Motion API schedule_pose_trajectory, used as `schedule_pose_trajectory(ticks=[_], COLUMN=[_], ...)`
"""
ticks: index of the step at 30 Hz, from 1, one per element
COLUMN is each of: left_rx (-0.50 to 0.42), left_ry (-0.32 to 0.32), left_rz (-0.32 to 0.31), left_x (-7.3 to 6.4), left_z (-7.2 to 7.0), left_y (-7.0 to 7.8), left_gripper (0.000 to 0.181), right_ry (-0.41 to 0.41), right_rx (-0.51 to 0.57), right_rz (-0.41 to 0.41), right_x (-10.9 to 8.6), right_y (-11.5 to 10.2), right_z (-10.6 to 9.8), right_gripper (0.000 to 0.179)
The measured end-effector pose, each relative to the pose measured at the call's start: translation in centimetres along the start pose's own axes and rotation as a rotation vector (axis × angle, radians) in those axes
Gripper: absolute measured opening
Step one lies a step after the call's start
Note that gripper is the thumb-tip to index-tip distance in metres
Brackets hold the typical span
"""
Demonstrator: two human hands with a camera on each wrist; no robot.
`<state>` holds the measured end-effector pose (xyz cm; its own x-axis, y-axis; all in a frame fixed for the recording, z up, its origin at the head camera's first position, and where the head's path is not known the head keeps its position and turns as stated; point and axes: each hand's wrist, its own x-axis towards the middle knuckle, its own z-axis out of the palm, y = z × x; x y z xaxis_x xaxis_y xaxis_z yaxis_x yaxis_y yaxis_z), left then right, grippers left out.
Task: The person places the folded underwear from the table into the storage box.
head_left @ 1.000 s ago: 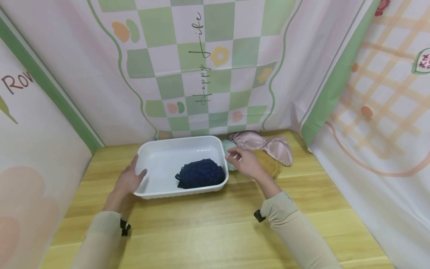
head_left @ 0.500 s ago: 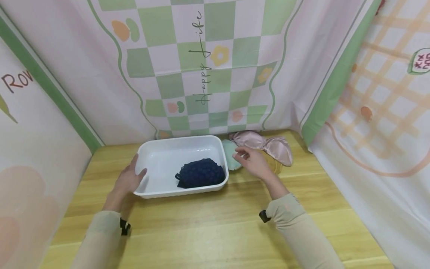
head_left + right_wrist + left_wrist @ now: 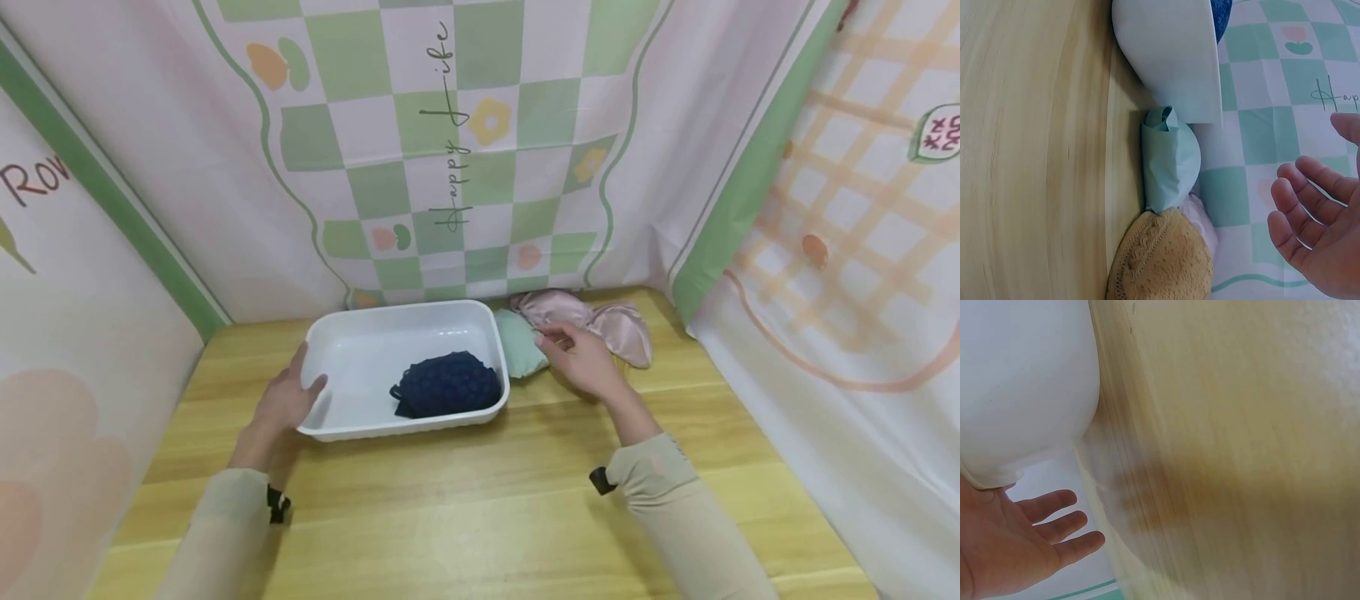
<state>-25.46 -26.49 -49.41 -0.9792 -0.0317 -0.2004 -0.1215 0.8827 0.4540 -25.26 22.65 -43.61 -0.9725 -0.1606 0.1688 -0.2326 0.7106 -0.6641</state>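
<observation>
White tray (image 3: 367,342) stands on the wooden table (image 3: 420,517), navy garment (image 3: 447,385) inside at its right end. Left hand (image 3: 285,400) touches the tray's left end, 3 fingers extended in the left wrist view. Right hand (image 3: 583,360), fingers loosely bent, holding nothing, is raised near mint garment (image 3: 519,343), mustard garment (image 3: 1166,259) and pink garment (image 3: 624,333).

I can pass over the near desk (image 3: 450,517); white tray (image 3: 405,430) blocks left of the green garment (image 3: 519,346), mustard garment (image 3: 1166,262) right, curtain (image 3: 465,167) far.
</observation>
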Motion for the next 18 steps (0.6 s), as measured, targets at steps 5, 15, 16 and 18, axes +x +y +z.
schedule_pose_trajectory(ticks=[5,15,16,18], left_rx=[0.004,0.003,0.002,-0.002], left_ry=[0.004,-0.001,-0.002,-0.004], left_rz=[0.010,-0.005,-0.005,-0.005], left_x=[-0.1,-0.2,-0.2,-0.2], left_z=[-0.1,-0.3,-0.2,-0.2], left_y=[0.0,0.2,0.2,0.2], left_gripper=[0.083,0.084,0.084,0.084], right_ry=[-0.010,0.006,0.006,0.002], right_rx=[0.021,0.020,0.021,0.018], right_rz=[0.017,0.034,0.042,0.061], right_x=[-0.3,-0.7,-0.7,-0.9], right_y=[0.3,0.9,1.1,1.3], right_z=[-0.5,-1.3,-1.4,-1.6], right_gripper=[0.049,0.045,0.045,0.047])
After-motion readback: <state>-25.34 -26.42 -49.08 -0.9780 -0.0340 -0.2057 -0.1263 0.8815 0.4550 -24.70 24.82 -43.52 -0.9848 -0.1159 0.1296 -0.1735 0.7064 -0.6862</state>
